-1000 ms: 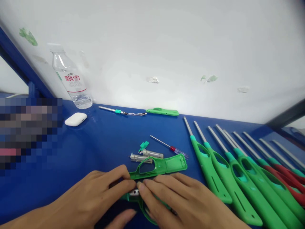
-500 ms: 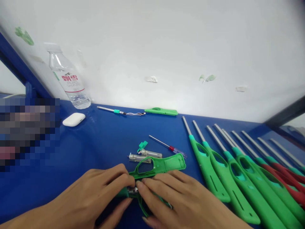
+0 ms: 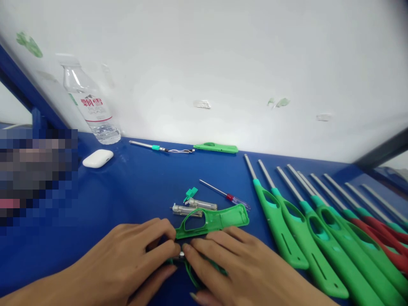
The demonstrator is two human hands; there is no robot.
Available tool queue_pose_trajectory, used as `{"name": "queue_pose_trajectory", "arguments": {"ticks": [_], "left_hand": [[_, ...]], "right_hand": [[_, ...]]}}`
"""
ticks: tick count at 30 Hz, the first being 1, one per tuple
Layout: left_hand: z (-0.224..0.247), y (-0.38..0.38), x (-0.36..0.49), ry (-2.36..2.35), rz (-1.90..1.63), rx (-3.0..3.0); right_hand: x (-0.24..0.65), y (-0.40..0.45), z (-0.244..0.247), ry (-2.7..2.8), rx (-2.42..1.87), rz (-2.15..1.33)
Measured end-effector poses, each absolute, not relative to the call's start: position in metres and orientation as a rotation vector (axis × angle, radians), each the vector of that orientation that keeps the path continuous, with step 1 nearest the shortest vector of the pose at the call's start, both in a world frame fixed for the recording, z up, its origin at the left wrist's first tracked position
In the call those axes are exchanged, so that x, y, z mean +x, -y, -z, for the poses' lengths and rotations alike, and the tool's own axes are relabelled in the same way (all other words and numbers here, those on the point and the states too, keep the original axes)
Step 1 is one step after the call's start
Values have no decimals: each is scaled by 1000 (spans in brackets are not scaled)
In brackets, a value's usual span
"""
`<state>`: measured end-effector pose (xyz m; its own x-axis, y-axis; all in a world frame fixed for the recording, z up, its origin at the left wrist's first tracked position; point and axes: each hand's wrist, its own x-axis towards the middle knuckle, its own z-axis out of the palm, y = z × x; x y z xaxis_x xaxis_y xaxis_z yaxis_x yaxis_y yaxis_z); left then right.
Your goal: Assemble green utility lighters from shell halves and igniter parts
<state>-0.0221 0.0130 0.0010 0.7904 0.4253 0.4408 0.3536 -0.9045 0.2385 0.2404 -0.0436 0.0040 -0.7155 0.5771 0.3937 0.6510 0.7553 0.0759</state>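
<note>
Low in the head view, my left hand (image 3: pixel 137 253) and my right hand (image 3: pixel 229 259) close from both sides on a green lighter casing half (image 3: pixel 192 274). A small shiny metal part (image 3: pixel 181 254) shows between my fingertips. Most of this casing lies hidden under my fingers. Just beyond my hands rests another green casing half (image 3: pixel 223 217), its hollow inside facing up. Two clear fuel tanks (image 3: pixel 188 211) and a small teal trigger (image 3: pixel 191 194) are behind it. A screwdriver (image 3: pixel 228 196) with a red and clear handle lies to their right.
Several assembled green lighters (image 3: pixel 280 229) and some red ones (image 3: pixel 379 240) line the right side. A metal lighter tube with wires (image 3: pixel 143 145) and a green casing piece (image 3: pixel 216 148) lie by the wall. A water bottle (image 3: pixel 92 106) and white earbud case (image 3: pixel 98 158) stand at left.
My left index finger has bent and shifted slightly, and less of the metal part shows between my hands. My right hand stays nearly in place. The loose parts have not moved.
</note>
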Motion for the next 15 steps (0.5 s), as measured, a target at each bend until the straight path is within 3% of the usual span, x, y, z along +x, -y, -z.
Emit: {"name": "queue_pose_trajectory", "arguments": {"ticks": [15], "left_hand": [[4,-27,-29,-447,-642,2916]], "right_hand": [[242,43,-13,2550,-1005,227]]}}
